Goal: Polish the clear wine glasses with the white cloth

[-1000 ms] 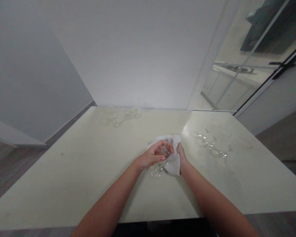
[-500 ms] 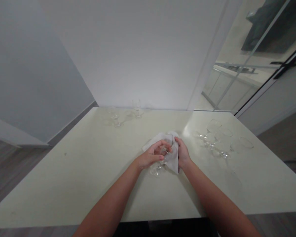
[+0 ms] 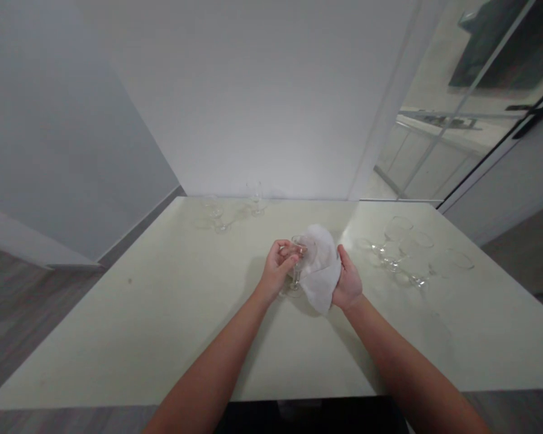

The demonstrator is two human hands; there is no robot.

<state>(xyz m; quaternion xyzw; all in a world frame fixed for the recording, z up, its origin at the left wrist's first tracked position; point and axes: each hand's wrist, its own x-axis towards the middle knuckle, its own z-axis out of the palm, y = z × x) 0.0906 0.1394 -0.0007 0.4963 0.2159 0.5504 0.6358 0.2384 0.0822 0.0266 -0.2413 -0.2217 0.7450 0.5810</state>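
Observation:
My left hand (image 3: 277, 269) is closed round the bowl of a clear stemmed glass (image 3: 297, 265), held over the middle of the pale table (image 3: 117, 325). The foot of the glass hangs just above the tabletop. My right hand (image 3: 349, 281) holds a white cloth (image 3: 322, 270) cupped against the right side of the glass, fingers spread behind the cloth.
A cluster of clear stemmed glasses (image 3: 405, 253) lies and stands at the right of the table. A few more glasses (image 3: 228, 210) stand at the far left near the wall. A glass partition and a dark-handled door are at the right.
Both hands moved farther from me with the glass. The cloth, wrapped over the bowl before, now sits spread in my right hand beside the glass, which has turned more upright.

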